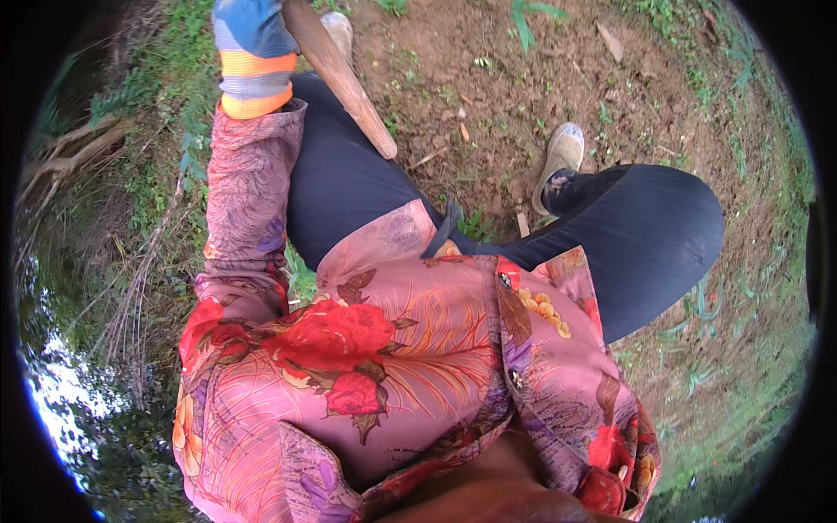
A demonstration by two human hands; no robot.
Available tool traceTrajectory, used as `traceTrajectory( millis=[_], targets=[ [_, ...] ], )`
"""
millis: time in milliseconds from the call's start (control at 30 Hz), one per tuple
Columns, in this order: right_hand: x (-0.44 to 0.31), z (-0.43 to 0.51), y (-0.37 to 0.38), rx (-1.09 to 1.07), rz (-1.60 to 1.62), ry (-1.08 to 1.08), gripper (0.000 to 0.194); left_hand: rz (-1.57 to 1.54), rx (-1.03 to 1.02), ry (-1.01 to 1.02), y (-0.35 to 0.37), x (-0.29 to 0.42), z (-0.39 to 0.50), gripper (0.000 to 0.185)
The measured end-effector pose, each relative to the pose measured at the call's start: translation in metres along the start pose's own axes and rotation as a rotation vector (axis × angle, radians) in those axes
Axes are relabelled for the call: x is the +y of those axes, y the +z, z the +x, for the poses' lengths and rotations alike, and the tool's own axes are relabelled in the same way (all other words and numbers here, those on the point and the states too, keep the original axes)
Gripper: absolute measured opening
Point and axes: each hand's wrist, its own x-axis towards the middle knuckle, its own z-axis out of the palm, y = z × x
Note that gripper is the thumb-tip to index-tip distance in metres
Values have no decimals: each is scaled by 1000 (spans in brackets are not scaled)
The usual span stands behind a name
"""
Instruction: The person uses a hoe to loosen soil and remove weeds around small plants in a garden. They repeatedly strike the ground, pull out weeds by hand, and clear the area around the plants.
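Note:
My left hand (254,27), in a blue and grey knit glove with an orange cuff, is at the top left. It grips a worn wooden handle (346,85), and the picture's top edge cuts off the fingers. The handle slants down to the right, its rounded butt end over my dark-trousered left thigh (346,176). Whatever is at its other end lies beyond the frame. My right hand is out of view. Before me lies brown soil (451,78) with small weeds.
Two muddy boots, the left (339,36) and the right (563,150), stand wide apart on the soil. Dry branches (85,147) and brush line the left side. Green leafy shoots (526,19) grow at the top. Grass (719,372) covers the ground at right.

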Motion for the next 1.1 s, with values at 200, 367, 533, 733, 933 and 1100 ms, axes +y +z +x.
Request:
traceTrajectory(
  millis=[200,367,533,733,933,1100],
  targets=[
    [-2,-6,0,-5,-50,9,25,-205,-187,-35,-25,-30,-17,30],
    [-26,5,-4,-53,-114,41,25,-91,60,-79,-28,-23,-17,25],
    [-68,22,-15,-95,-175,66,25,-87,-59,-276,1,-15,11,41],
    [-119,25,-15,-97,-189,89,24,-28,-19,-408,13,-23,80,42],
    [-160,-3,-20,-57,-154,110,24,127,-5,-671,12,-36,106,41],
    [-177,-56,-20,-46,-132,188,23,63,-135,-815,5,-54,117,36]
  ],
)
